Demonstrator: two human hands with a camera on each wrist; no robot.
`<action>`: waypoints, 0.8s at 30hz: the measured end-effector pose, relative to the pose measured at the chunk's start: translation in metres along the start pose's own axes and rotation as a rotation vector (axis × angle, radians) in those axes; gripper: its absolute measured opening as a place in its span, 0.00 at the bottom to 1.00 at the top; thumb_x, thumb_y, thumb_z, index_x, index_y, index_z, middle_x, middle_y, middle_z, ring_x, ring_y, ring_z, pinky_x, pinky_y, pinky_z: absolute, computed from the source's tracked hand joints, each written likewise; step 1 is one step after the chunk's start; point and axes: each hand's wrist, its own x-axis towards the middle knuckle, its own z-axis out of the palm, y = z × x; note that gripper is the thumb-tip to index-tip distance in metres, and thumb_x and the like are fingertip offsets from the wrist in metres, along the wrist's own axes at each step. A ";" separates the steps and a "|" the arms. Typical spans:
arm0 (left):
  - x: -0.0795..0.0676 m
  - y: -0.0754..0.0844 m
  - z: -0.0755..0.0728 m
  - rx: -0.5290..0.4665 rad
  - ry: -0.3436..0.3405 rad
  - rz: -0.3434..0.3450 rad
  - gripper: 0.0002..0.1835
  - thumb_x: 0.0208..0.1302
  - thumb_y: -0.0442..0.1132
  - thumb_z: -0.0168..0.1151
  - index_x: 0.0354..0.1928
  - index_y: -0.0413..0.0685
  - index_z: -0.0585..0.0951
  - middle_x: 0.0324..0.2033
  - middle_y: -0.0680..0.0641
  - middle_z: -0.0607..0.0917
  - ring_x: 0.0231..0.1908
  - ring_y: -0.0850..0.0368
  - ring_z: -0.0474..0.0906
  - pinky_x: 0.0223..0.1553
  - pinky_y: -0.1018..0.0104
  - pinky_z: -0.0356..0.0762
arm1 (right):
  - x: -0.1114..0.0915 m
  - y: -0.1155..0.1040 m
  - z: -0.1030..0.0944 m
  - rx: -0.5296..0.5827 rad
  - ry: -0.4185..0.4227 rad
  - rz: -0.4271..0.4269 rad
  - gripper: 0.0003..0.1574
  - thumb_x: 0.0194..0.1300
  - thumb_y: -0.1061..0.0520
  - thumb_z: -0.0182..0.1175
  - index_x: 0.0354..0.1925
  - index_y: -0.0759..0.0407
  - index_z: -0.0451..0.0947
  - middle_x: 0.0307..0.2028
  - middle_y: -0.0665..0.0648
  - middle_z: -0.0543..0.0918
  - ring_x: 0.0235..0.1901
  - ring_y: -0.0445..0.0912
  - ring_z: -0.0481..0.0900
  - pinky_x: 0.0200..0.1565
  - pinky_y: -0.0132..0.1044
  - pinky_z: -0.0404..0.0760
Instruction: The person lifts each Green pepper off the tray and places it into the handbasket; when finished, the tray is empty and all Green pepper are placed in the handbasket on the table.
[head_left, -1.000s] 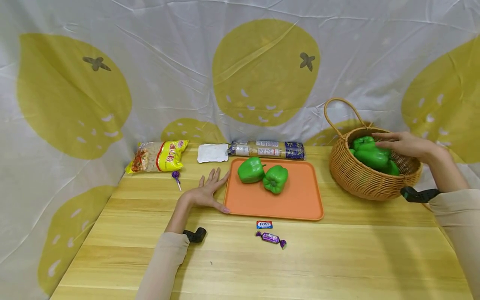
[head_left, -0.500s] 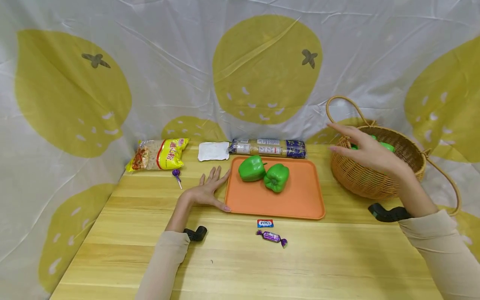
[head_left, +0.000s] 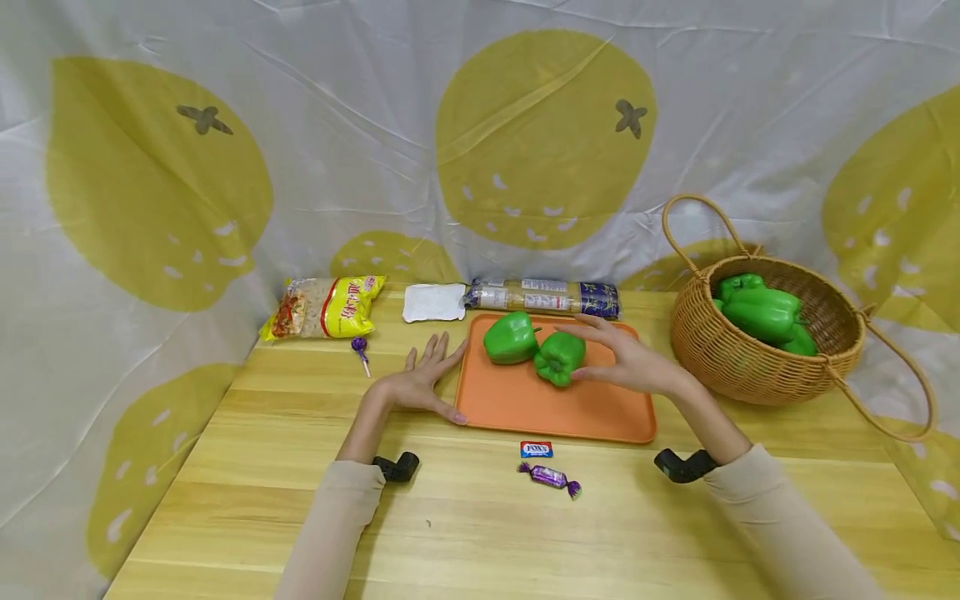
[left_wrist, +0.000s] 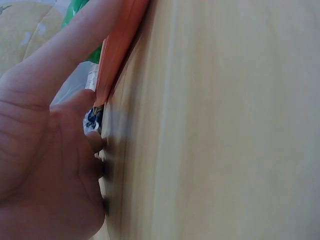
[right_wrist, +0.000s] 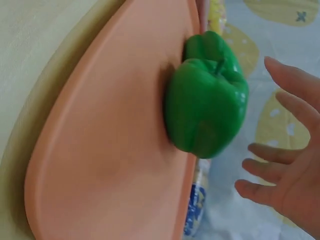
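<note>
Two green bell peppers lie side by side on an orange tray (head_left: 517,407) in the head view. My left hand (head_left: 415,387) rests at the tray's left edge, fingers spread, thumb touching the near left corner. My right hand (head_left: 630,360) is over the tray's right half, thumb and fingers apart around the right-hand bell pepper (head_left: 558,358). In the right wrist view a gap shows between those fingers and that bell pepper (right_wrist: 205,110). The left-hand bell pepper (head_left: 510,338) touches neither hand. More green peppers (head_left: 761,312) sit in a wicker basket (head_left: 738,375) at the right.
Behind the tray lie a noodle pack (head_left: 543,297) and a white packet (head_left: 434,302). A yellow food bag (head_left: 326,308) and a purple lollipop (head_left: 360,345) are at the left. In front are a small red-and-blue candy (head_left: 536,450) and a purple wrapped candy (head_left: 549,477).
My right hand has left the wicker basket and moved left to the right-hand bell pepper on the tray. The left hand has stayed at the tray's edge.
</note>
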 end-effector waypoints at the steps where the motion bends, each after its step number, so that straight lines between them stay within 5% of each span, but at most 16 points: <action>1: 0.000 0.000 0.000 -0.001 0.000 -0.001 0.68 0.44 0.64 0.74 0.77 0.61 0.35 0.74 0.38 0.24 0.74 0.41 0.15 0.70 0.35 0.17 | 0.002 0.002 0.003 -0.003 -0.010 -0.004 0.45 0.61 0.48 0.67 0.72 0.42 0.59 0.76 0.62 0.50 0.75 0.62 0.48 0.63 0.69 0.62; 8: 0.001 -0.002 0.002 0.001 0.000 -0.007 0.69 0.43 0.65 0.74 0.77 0.62 0.35 0.74 0.39 0.23 0.74 0.42 0.15 0.70 0.36 0.17 | 0.013 0.011 0.017 0.001 -0.069 -0.011 0.49 0.57 0.58 0.69 0.73 0.41 0.59 0.77 0.62 0.44 0.74 0.66 0.45 0.64 0.70 0.61; 16: 0.001 -0.001 0.001 -0.006 -0.002 0.001 0.69 0.43 0.64 0.74 0.77 0.61 0.35 0.74 0.38 0.24 0.74 0.41 0.15 0.70 0.35 0.17 | 0.019 0.012 0.019 -0.055 -0.051 -0.068 0.40 0.54 0.62 0.71 0.65 0.49 0.72 0.69 0.67 0.62 0.69 0.64 0.61 0.64 0.63 0.65; 24: 0.002 -0.001 0.001 0.001 0.003 0.002 0.69 0.42 0.65 0.74 0.77 0.60 0.35 0.74 0.38 0.24 0.74 0.41 0.16 0.70 0.35 0.17 | 0.021 0.012 0.016 -0.124 -0.005 -0.069 0.38 0.49 0.57 0.75 0.60 0.46 0.77 0.61 0.65 0.71 0.61 0.59 0.66 0.59 0.59 0.70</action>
